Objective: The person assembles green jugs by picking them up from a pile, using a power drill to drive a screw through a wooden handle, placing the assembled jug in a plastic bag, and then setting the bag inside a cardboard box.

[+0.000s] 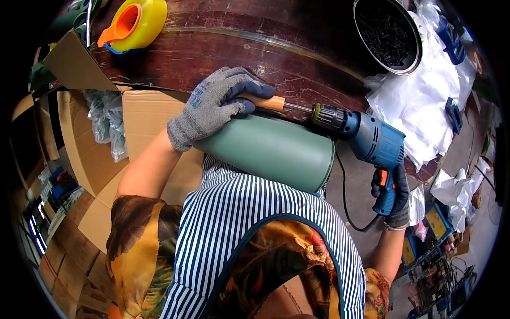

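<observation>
In grey gloves with dark blue palms, both of my hands are closed on things. My left hand wraps round a light wooden handle. A thin metal shaft runs from that handle into the chuck of a blue power drill, which points left. My right hand grips the drill's handle below its body, near the orange-red trigger. Beneath the wooden handle a dull green cylinder lies across my lap, against my striped apron. My left hand rests at its upper left end.
A dark red, scratched table carries a yellow container with an orange spout. A round tin of small black screw-like pieces stands at its right, by white plastic sheeting. Open cardboard boxes sit left. The drill's black cord loops down.
</observation>
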`<state>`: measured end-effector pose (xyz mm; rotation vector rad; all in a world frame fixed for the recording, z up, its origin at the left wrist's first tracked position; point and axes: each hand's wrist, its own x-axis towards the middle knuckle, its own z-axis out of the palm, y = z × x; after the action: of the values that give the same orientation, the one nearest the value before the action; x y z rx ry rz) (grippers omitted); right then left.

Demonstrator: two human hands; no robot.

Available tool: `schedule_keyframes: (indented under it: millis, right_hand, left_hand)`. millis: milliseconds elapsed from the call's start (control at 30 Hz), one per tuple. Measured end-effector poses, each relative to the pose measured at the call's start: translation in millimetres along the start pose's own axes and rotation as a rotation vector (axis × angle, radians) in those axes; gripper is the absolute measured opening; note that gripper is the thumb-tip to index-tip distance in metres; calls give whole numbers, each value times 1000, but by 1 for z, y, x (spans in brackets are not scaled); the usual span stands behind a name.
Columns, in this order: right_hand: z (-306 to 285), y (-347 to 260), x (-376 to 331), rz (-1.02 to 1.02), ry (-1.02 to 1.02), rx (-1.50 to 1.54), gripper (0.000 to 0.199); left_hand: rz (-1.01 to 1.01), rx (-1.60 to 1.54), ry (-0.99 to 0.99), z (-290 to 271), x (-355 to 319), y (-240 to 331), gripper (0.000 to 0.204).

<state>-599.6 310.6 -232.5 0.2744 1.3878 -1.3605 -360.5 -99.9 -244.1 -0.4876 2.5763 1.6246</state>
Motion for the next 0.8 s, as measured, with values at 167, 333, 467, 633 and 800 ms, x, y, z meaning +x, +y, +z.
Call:
schedule_keyframes:
  millis: [167,333,467,633,800]
  right_hand:
    - [23,-20,4,209,82,157,72]
    - [2,-10,9,135,-116,131,68]
    - [0,-8,12,150,-150,130,71]
    - [19,-4,19,160,9,223,79]
    - [-18,4,26,120,-199,123,80]
  left_hand:
    - [18,4,-7,0,2,-1,32]
    - [35,3,1,1,2,-4,33]
    - [41,7,8,0,2,-3,33]
    - [28,-15,20,3,3,-4,35]
    - [48,-33,8,3,4,-9,33]
